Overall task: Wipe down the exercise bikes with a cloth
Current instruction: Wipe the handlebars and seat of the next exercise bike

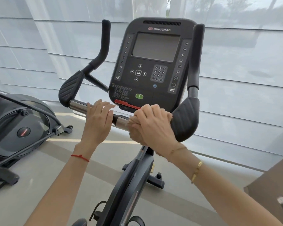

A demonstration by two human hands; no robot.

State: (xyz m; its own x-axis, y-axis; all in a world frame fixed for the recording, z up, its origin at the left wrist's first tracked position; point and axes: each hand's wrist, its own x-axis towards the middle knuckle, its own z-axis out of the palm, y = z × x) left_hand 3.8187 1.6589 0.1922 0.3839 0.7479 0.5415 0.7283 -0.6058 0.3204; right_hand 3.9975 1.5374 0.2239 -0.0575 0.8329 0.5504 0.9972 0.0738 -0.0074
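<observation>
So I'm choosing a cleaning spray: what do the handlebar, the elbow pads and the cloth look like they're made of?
The handlebar under the left hand looks like polished metal, probably chrome or steel, since it is shiny and reflective. The elbow pads look like matte black rubber or moulded plastic with diagonal ribs. The cloth gripped by the right hand looks like soft tan fabric, bunched and creased.

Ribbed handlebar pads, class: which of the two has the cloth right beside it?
The right-side ribbed pad: the right hand grips the tan cloth on the bar against it. The left-side pad stands untouched.
</observation>
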